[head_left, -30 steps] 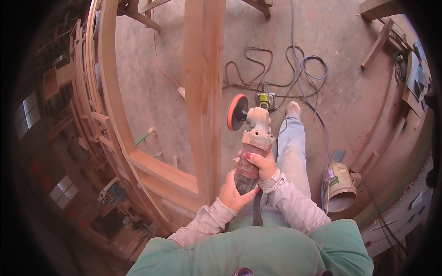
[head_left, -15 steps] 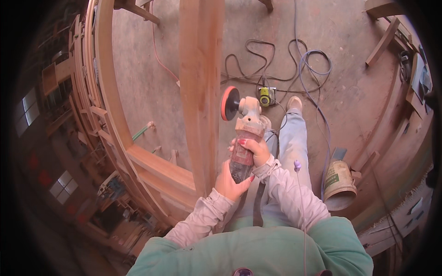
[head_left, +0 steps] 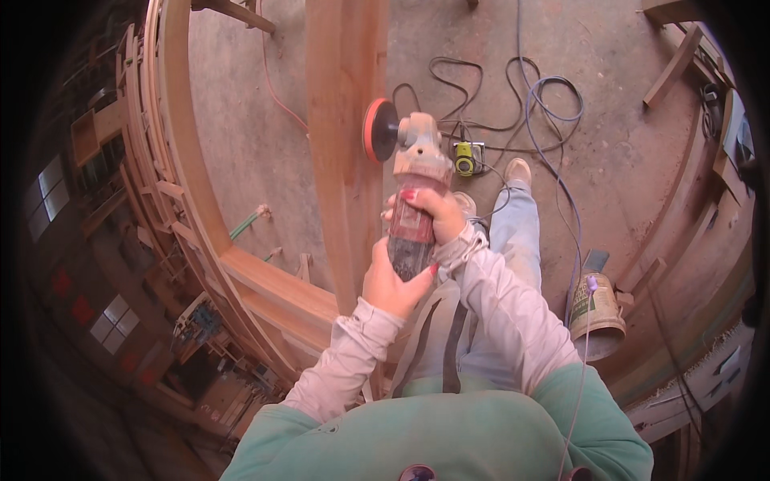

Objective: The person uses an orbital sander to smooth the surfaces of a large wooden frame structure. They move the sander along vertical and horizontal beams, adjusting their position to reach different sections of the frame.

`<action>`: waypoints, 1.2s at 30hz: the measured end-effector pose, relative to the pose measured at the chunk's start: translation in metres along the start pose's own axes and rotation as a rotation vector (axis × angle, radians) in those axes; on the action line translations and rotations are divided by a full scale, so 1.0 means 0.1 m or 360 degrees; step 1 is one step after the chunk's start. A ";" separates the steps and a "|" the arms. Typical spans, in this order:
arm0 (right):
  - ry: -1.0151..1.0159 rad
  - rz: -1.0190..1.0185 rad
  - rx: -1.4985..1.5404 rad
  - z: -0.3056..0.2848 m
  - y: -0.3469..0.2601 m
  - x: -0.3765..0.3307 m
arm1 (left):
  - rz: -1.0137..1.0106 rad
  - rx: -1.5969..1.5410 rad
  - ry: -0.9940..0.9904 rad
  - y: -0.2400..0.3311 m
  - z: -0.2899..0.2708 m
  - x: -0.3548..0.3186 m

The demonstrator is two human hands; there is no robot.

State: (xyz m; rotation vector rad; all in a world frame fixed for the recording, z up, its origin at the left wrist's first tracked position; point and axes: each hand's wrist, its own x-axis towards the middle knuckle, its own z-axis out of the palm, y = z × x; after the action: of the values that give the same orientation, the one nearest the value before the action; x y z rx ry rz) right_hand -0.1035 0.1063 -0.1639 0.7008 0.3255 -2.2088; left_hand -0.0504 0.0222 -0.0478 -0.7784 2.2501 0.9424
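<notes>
Both hands grip a dusty angle grinder [head_left: 417, 172] with a red-and-black body. My left hand [head_left: 391, 282] is closed round the rear end of the body. Farther forward, my right hand [head_left: 437, 212] wraps the body near the gear head. A round pad with a red-orange rim, the sanding disc [head_left: 380, 131], faces left on the grinder's spindle. It stands on edge at the right side of a long wooden beam [head_left: 345, 96] and overlaps it in view. Whether the disc presses on the wood, I cannot tell.
A wooden frame [head_left: 273, 278] joins the beam at left. On the concrete floor lie a yellow-green power tool [head_left: 465, 159], looped black cables and a blue hose [head_left: 571, 208]. A tipped bucket [head_left: 596, 317] is at right. A thin cord with a purple earplug [head_left: 592, 284] hangs in front.
The grinder and both hands have moved forward and a little left, bringing the disc over the beam's right edge. The purple earplug has swung right.
</notes>
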 end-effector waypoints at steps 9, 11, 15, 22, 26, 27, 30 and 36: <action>0.0105 0.0248 0.0181 -0.37 0.63 -0.79 | -0.0215 0.0024 -0.0157 -0.37 0.24 -0.82; 0.0125 0.0209 0.0176 -0.41 0.57 -0.83 | -0.0260 0.0023 -0.0226 -0.30 0.25 -0.80; 0.0200 0.0087 0.0107 -0.48 0.24 -0.86 | 0.0049 -0.0205 -0.0311 -0.23 0.31 -0.77; 0.0346 -0.0358 0.0003 -0.87 -0.81 -0.73 | 0.0116 -0.0067 0.0098 -0.63 -0.26 -0.90; 0.0548 -0.0723 -0.0246 -1.01 -1.50 -0.57 | -0.0015 -0.0755 0.0690 -1.05 -0.78 -0.69; 0.0572 -0.0710 -0.0269 -0.98 -1.60 -0.56 | -0.0029 -0.0790 0.0747 -1.13 -0.88 -0.69; 0.0570 -0.0766 -0.0268 -0.89 -1.84 -0.45 | -0.0039 -0.0779 0.0864 -1.15 -0.99 -0.70; 0.0552 -0.0632 -0.0436 -0.65 -1.60 -0.46 | 0.0571 -0.0131 0.0394 -0.27 -0.07 -0.54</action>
State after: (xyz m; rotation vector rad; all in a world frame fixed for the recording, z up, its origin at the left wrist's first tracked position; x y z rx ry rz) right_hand -0.1734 0.2689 -0.1888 0.9258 0.9977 -2.3337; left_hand 0.0022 0.0171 -0.0180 -0.5594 2.6397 1.1626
